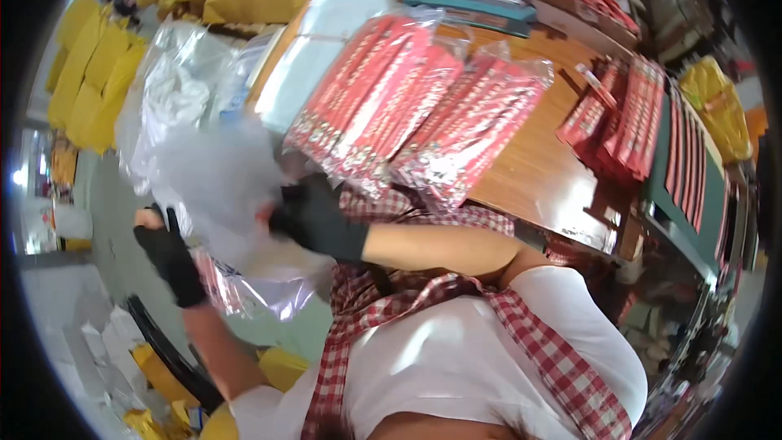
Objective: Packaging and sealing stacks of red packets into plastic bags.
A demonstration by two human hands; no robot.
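Note:
A translucent whitish plastic bag (216,187), blurred by motion, is in front of me on the left. My right hand (314,216), in a black glove, reaches across and is closed on the bag's right side; its fingertips are smeared. My left hand (169,257), in a black glove with bare fingertips, is at the bag's left edge, thumb and fingers apart. Below the bag, between my forearms, shows a clear packet (224,283) with red patterned contents, partly hidden. Clear-wrapped packs of red patterned strips (366,98) lie on the table beyond my right hand.
The brown wooden table (529,163) also bears teal folder-like items (472,4), pale wrapped stacks (326,41) and unwrapped red bundles (623,114). White plastic bags (175,85) lie left of it. Yellow sacks (94,73) stand far left. A dark green board (688,187) with strips is at right.

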